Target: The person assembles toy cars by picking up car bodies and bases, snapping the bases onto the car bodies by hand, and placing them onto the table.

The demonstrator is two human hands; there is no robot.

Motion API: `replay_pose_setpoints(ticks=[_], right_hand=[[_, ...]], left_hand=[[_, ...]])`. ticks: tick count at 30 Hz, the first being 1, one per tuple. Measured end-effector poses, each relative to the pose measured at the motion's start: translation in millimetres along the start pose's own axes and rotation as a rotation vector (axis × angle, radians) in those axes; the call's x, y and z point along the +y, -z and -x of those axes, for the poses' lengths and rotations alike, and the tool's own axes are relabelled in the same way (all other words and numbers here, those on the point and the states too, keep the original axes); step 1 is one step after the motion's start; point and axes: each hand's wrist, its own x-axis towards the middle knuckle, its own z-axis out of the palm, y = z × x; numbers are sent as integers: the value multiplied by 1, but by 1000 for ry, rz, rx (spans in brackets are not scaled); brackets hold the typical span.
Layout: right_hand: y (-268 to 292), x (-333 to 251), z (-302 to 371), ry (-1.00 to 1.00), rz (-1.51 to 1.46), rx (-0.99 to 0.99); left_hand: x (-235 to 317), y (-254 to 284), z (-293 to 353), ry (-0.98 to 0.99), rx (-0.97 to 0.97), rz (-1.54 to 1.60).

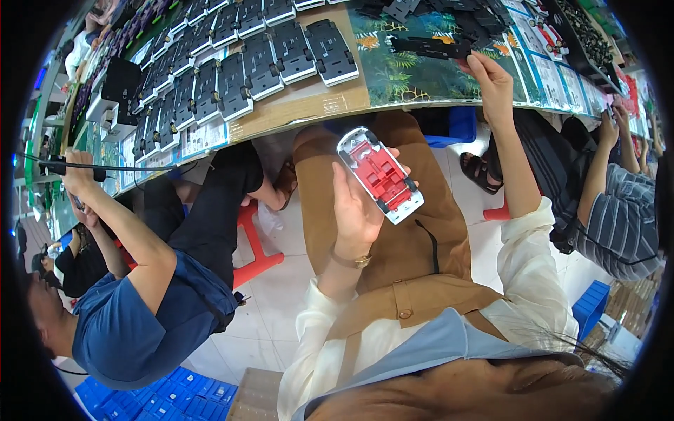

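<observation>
My left hand [353,210] is wrapped around a white toy car [405,208] above my lap. The car is upside down, with its red interior and black wheels showing and no black plate over them. My right hand [493,84] reaches to the table, its thumb and forefinger pinching the end of a long black plastic base plate [428,47]. This plate lies level over the green patterned table mat [386,77]. Just beyond it is a heap of similar black plates [484,19].
Upturned toy cars with black bases [263,67] stand in rows at the table's left. A red-and-white toy car [549,36] lies to the right. Below the table edge are a blue bin [460,126] and a red stool [254,249]. Co-workers sit on both sides.
</observation>
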Motion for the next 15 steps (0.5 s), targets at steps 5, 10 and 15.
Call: replay_pose_setpoints(ticks=[5,10,15], right_hand=[[5,-24,9,100,945,-14],[-4,-36,-3,550,1097,-189],[0,-9,-21,504,995,-386]], left_hand=[[2,1,1,-8,14,-21],[1,-1,-1,-13,44,-37],[-3,-4,-2,7,33,-31]])
